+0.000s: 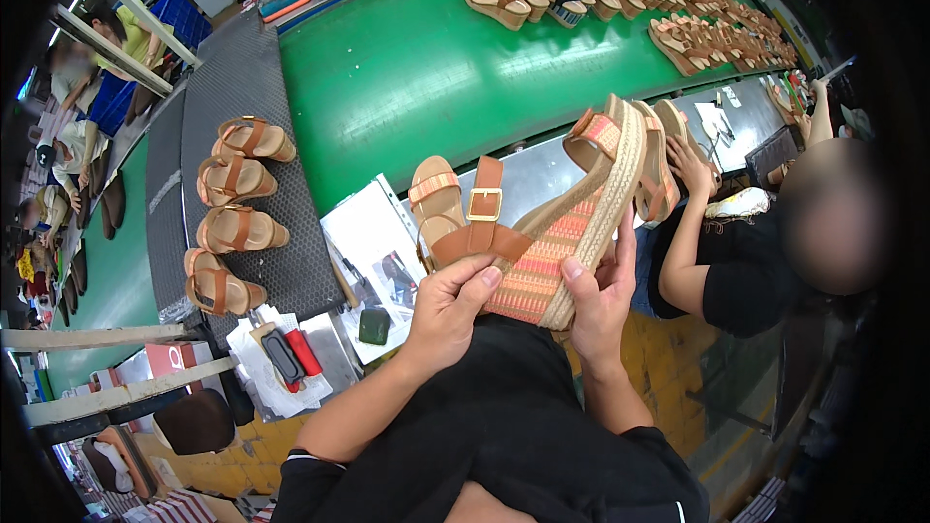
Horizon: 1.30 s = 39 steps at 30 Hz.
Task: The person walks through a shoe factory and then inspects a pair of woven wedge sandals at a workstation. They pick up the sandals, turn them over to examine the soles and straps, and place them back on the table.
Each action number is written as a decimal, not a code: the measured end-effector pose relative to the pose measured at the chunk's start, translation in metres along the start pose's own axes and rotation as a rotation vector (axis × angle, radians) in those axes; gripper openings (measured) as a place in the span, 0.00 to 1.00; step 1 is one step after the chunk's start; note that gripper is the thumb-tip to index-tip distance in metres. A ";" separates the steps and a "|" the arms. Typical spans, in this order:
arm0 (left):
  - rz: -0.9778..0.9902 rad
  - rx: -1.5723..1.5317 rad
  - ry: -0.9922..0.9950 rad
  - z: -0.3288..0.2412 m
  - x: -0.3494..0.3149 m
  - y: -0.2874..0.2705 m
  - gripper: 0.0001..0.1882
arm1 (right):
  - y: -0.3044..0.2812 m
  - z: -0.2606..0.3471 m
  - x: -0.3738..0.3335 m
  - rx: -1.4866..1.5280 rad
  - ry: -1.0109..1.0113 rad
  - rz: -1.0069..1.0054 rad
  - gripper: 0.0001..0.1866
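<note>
Currently, I'm watching from afar as the right hand (603, 300) is gripping a woven wedge sandal (567, 232) in the centre of the frame, its thumb pressing on the sole's edge. The left hand (448, 312) is pinching a brown strap (496, 240) beside the wedge. Four sandals (231, 181) are resting at left, while sandal rows (719, 41) are lining the green table (397, 87) at upper right.
</note>
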State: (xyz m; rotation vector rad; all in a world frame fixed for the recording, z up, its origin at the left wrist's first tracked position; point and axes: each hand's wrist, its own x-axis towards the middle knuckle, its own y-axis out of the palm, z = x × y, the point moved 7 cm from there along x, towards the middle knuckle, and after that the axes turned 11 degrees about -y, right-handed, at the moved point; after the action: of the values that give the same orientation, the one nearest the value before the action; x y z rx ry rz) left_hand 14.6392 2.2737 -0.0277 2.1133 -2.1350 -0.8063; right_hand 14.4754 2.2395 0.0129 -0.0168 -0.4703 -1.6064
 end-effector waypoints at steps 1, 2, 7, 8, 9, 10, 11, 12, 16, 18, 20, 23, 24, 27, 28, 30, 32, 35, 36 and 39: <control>-0.016 -0.012 0.000 0.001 0.000 -0.001 0.17 | 0.000 0.000 -0.001 -0.006 0.004 0.005 0.49; -0.031 -0.025 0.001 0.002 -0.001 -0.002 0.16 | 0.001 0.000 -0.001 -0.011 0.007 0.010 0.49; -0.072 0.027 0.010 -0.005 0.001 0.001 0.15 | -0.003 -0.005 -0.006 0.007 0.020 -0.029 0.49; -0.072 0.020 0.015 -0.005 0.001 0.003 0.15 | -0.005 -0.005 -0.006 0.006 0.024 -0.030 0.49; -0.072 0.014 0.019 -0.006 0.001 0.004 0.15 | -0.006 -0.005 -0.007 0.010 0.025 -0.032 0.49; -0.067 0.015 0.017 -0.005 0.001 0.004 0.15 | -0.006 -0.005 -0.007 0.013 0.026 -0.035 0.49; -0.062 0.017 0.016 -0.004 0.001 0.005 0.15 | -0.007 -0.005 -0.007 0.016 0.027 -0.037 0.49; -0.057 0.016 0.012 -0.003 0.000 0.005 0.15 | -0.007 -0.005 -0.007 0.016 0.022 -0.030 0.48; -0.053 0.116 0.050 -0.008 0.002 0.004 0.15 | -0.008 -0.010 -0.007 0.034 0.048 -0.017 0.48; -0.060 0.196 0.090 -0.016 0.000 0.006 0.15 | -0.006 -0.011 -0.006 0.052 0.063 -0.013 0.48; -0.053 0.193 0.128 -0.015 -0.001 0.009 0.15 | 0.000 -0.008 -0.008 0.066 0.054 -0.003 0.48; -0.043 0.270 0.121 -0.014 -0.002 0.013 0.16 | 0.007 -0.011 -0.018 -0.023 0.065 0.081 0.49; -0.042 0.303 0.097 -0.012 -0.002 0.009 0.16 | 0.006 -0.014 -0.021 0.002 0.123 0.098 0.49; 0.030 0.142 0.035 -0.006 0.002 0.009 0.17 | 0.007 -0.021 -0.019 0.038 0.171 0.126 0.50; -0.004 0.115 0.026 -0.003 0.000 0.008 0.17 | 0.008 -0.020 -0.021 0.030 0.144 0.128 0.50; -0.045 0.071 0.016 0.004 -0.004 0.005 0.16 | 0.010 -0.018 -0.023 0.036 0.128 0.113 0.50; -0.061 0.037 0.014 0.011 -0.002 0.001 0.16 | 0.009 -0.016 -0.024 0.015 0.134 0.110 0.50; -0.094 0.050 0.013 0.013 -0.004 0.000 0.17 | 0.011 -0.015 -0.024 0.016 0.148 0.117 0.50; -0.089 0.086 -0.003 0.013 -0.004 -0.001 0.17 | 0.011 -0.015 -0.024 0.018 0.156 0.121 0.50; -0.053 0.115 -0.017 0.011 -0.004 -0.005 0.18 | 0.015 -0.022 -0.024 0.027 0.157 0.123 0.49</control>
State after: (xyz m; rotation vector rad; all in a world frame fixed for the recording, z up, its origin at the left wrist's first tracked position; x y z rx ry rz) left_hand 14.6400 2.2811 -0.0381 2.2351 -2.1928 -0.7246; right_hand 14.4983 2.2555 -0.0098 0.0980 -0.3624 -1.4678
